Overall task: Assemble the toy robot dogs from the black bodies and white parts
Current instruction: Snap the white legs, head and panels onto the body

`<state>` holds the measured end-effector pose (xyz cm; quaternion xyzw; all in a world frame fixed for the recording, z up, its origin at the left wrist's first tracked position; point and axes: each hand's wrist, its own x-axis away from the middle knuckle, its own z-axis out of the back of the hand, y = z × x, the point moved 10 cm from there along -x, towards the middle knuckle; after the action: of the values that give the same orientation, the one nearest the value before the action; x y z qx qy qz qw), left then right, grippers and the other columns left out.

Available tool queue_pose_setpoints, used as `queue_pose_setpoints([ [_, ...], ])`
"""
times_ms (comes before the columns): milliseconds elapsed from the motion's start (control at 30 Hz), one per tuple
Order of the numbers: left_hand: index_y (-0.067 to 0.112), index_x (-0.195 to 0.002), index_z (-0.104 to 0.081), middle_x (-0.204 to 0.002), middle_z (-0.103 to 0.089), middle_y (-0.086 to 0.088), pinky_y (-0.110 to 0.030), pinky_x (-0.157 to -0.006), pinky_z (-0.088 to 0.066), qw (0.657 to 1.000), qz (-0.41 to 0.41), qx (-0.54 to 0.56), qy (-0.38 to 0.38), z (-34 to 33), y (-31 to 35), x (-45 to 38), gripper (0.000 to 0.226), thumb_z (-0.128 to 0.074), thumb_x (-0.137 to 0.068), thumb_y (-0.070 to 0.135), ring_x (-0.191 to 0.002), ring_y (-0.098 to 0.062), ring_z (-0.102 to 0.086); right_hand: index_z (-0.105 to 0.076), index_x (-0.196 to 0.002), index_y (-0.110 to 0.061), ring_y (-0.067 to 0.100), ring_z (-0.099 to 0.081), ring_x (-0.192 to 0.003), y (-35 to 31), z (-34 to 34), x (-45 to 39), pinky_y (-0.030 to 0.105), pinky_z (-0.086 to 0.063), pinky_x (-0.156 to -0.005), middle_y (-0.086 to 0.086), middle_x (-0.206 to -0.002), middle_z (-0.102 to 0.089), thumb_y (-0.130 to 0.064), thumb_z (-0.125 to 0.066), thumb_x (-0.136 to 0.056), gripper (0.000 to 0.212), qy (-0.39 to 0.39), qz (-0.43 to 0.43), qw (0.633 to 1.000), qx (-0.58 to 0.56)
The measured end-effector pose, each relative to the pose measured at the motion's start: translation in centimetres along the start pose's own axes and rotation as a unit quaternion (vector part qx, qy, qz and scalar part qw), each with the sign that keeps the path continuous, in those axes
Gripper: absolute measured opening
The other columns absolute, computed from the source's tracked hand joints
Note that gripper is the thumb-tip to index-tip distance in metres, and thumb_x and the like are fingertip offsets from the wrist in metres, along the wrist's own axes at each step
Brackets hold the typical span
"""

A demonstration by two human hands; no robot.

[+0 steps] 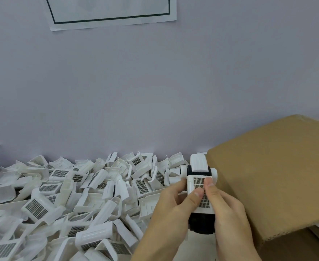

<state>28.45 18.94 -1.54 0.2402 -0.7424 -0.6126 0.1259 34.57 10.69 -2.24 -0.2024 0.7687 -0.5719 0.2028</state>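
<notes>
Pale lilac wall (154, 87) behind, paper sheet (111, 12) pinned up, white parts (79, 194) heaped over the desk, cardboard box (279, 166) right, left hand (171, 210) and right hand (228, 210) fingers clamped on toy robot dog (200, 187)

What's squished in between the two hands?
In the head view, a toy robot dog sits between the left hand and the right hand: a black body with a white grid-patterned shell on top, both thumbs pressing on it.

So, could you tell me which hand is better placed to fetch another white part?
Probably the left hand: the pile of white plastic parts lies on its side, while the brown cardboard box flanks the right hand.
</notes>
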Motion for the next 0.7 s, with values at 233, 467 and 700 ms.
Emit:
queue_pose_setpoints([
  [233,0.019,-0.104,-0.078,-0.097,-0.079,-0.012,-0.042,-0.09,-0.058,0.998,-0.007,-0.06,0.034,0.6,0.3,0.1,0.021,-0.059,-0.101,0.012,-0.096,-0.027,-0.075,-0.083,-0.083,-0.03,0.019,-0.077,-0.08,0.1,-0.3,-0.3,0.033,-0.058,-0.069,0.006,-0.083,-0.079,-0.055,-0.057,-0.073,0.038,-0.014,-0.001,1.0,0.013],
  [467,0.009,-0.101,-0.079,-0.103,-0.075,-0.022,-0.048,-0.084,-0.059,0.995,0.041,0.052,0.073,1.0,-0.8,0.0,0.016,-0.065,-0.096,0.016,-0.099,-0.036,-0.073,-0.081,-0.098,-0.033,0.024,-0.076,-0.093,0.8,-0.6,-0.6,0.041,-0.059,-0.079,0.008,-0.095,-0.079,-0.027,-0.06,-0.095,0.022,-0.04,-0.018,0.999,0.012],
  [700,0.009,-0.127,-0.065,-0.112,-0.075,-0.018,-0.061,-0.104,-0.048,1.0,0.028,-0.01,0.01,0.3,-0.5,0.3,0.029,-0.06,-0.099,0.001,-0.112,-0.037,-0.069,-0.083,-0.083,-0.026,0.014,-0.076,-0.084,-0.3,0.2,-0.6,0.029,-0.055,-0.074,0.002,-0.085,-0.08,-0.022,-0.051,-0.102,0.038,-0.019,0.011,0.997,0.068],
])
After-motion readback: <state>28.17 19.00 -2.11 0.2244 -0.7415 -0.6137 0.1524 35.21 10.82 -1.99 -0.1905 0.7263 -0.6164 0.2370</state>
